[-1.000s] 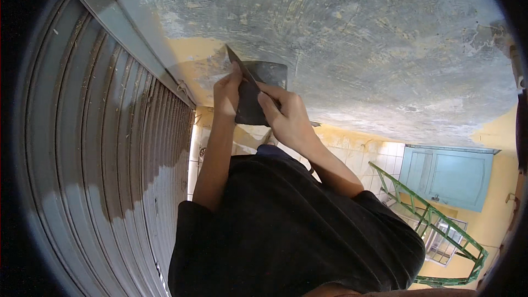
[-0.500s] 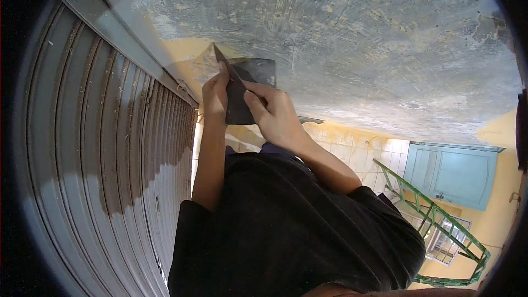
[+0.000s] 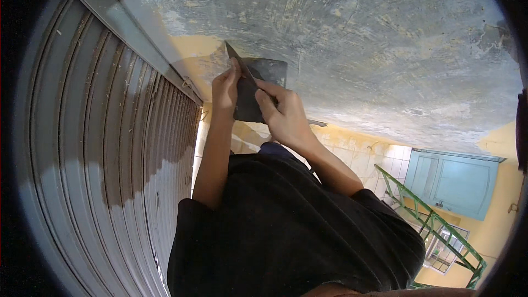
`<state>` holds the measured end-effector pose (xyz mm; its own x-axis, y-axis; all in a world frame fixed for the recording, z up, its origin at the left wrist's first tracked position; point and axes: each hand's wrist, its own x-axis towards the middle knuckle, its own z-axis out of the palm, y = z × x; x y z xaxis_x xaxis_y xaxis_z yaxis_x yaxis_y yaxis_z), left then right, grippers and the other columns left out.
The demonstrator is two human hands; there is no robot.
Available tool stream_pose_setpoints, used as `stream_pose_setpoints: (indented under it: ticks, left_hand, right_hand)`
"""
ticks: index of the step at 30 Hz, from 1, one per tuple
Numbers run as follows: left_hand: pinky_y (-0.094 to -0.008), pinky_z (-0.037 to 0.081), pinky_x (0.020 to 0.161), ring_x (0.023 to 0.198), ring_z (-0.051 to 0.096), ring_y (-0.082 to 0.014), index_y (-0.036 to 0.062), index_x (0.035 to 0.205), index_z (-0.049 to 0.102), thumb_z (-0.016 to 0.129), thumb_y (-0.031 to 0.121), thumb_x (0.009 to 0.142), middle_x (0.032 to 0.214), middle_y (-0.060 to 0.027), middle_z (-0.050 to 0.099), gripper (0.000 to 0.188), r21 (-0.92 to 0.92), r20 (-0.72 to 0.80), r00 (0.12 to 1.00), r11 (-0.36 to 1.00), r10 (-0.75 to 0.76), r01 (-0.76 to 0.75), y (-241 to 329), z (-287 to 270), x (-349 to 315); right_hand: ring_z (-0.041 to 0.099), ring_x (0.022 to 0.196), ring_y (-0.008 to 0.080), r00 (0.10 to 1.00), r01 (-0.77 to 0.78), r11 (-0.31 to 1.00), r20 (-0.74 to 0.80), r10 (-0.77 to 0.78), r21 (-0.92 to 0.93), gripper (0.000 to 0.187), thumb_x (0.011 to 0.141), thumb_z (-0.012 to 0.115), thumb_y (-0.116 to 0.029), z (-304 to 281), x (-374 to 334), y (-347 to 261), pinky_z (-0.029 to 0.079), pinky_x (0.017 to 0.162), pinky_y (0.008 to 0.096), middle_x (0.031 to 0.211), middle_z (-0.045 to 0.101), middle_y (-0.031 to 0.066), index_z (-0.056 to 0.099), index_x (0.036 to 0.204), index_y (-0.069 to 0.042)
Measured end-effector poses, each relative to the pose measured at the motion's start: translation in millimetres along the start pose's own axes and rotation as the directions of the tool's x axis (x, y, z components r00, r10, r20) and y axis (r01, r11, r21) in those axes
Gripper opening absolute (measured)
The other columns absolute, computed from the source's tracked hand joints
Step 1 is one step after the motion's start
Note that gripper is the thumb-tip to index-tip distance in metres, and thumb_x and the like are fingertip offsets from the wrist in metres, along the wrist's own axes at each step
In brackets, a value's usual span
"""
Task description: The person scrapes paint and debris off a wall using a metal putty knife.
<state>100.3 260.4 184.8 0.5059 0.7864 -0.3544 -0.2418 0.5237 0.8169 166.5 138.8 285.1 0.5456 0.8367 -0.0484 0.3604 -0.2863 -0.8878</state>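
Observation:
My right hand (image 3: 287, 114) is closed on a scraper (image 3: 240, 64) with a thin blade, seen nearly edge-on and tilted up to the left. Behind the blade, a dark square plate (image 3: 250, 107) sits between my two hands. My left hand (image 3: 224, 93) is closed at the plate's left side, its thumb up against the scraper blade. Its other fingers are partly hidden. In front of both hands rises a grey, roughly skimmed wall (image 3: 357, 49), with a bare yellow patch (image 3: 192, 47) just left of the blade tip.
A ribbed metal shutter (image 3: 82, 132) runs along my left, its frame (image 3: 132, 38) meeting the wall. At the lower right stand a green metal ladder-like frame (image 3: 432, 217), a pale blue cupboard (image 3: 456, 181) and a barred window (image 3: 445, 250). White tiles (image 3: 352, 157) show behind my right arm.
Both hands, with the scraper and dark plate, appear slightly farther right in the picture; the whole view has shifted a little too. The grip looks the same.

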Motion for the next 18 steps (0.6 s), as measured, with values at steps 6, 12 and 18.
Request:
stream_pose_setpoints:
  ticks: [6, 12, 18]
  left_hand:
    - [-0.024, 0.042, 0.058, 0.062, 0.052, -0.0076, 0.0031, 0.074, 0.067, 0.065, 0.049, 0.1, 0.07, 0.0, 0.061, 0.053, 0.099, -0.058, 0.997, 0.993, -0.052, 0.058, 6, -2, -2]
    - [-0.0236, 0.042, 0.057, 0.06, 0.051, -0.0063, 0.0062, 0.07, 0.066, 0.066, 0.048, 0.1, 0.067, 0.0021, 0.059, 0.051, 0.006, -0.066, 0.997, 0.999, -0.043, 0.044, 11, -4, 3]
    - [-0.0269, 0.047, 0.063, 0.069, 0.058, -0.0086, 0.0021, 0.082, 0.07, 0.067, 0.04, 0.101, 0.077, -0.0007, 0.065, 0.043, -0.237, -0.002, 0.987, 0.959, 0.162, -0.158, -5, 6, 7]
  right_hand:
    - [0.052, 0.065, 0.0121, 0.999, -0.041, 0.998, 0.037, 0.039, 0.04, 0.034, 0.099, 0.056, -0.013, -5, -6, -4, 0.044, 0.06, 0.0322, 0.069, 0.058, 0.0095, 0.066, 0.128, 0.003]
    - [0.05, 0.063, 0.0101, 1.0, 0.022, 1.0, 0.015, -0.022, -0.006, 0.035, 0.1, 0.055, -0.013, 10, 6, -6, 0.042, 0.058, 0.0302, 0.069, 0.057, 0.0066, 0.065, 0.129, 0.004]
    - [0.05, 0.064, 0.0094, 0.997, -0.068, 0.997, 0.036, 0.066, 0.043, 0.035, 0.1, 0.055, -0.013, -2, -2, -10, 0.042, 0.058, 0.0299, 0.068, 0.057, 0.0044, 0.065, 0.129, 0.005]
